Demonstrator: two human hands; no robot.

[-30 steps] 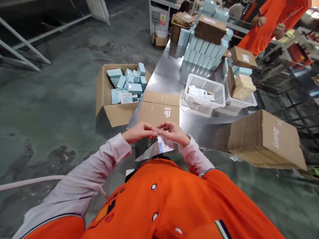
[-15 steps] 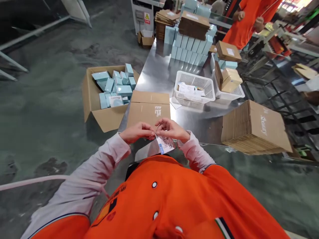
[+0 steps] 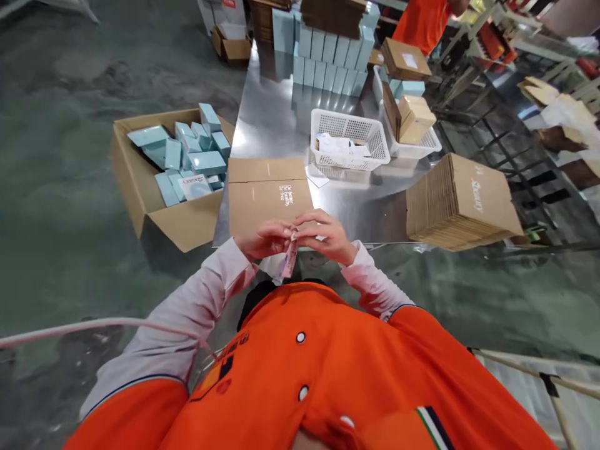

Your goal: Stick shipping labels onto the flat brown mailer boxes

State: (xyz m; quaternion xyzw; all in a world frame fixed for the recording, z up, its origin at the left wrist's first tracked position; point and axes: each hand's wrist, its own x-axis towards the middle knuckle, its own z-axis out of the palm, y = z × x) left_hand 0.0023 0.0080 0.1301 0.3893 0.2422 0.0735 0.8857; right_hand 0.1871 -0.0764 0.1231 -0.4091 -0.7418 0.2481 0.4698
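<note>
My left hand [image 3: 265, 239] and my right hand [image 3: 327, 236] meet at the table's front edge. Both pinch the top end of a printed label [image 3: 290, 259], which hangs down between them, turned nearly edge-on. Fingertips hide its upper corner. Just beyond my hands a flat brown carton [image 3: 267, 197] with white lettering lies on the metal table [image 3: 365, 219].
At left, an open carton [image 3: 129, 178] holds several light-blue boxes. A white basket [image 3: 349, 167] with papers stands on the table, beside a second basket [image 3: 419, 149]. Folded cartons [image 3: 478, 200] are stacked at right; blue boxes [image 3: 328, 69] at the back. Another person [image 3: 417, 25] stands beyond.
The label has turned from showing its printed face to nearly edge-on. My hands stay pinched together on it. My view has shifted, so the table and boxes appear higher and further left.
</note>
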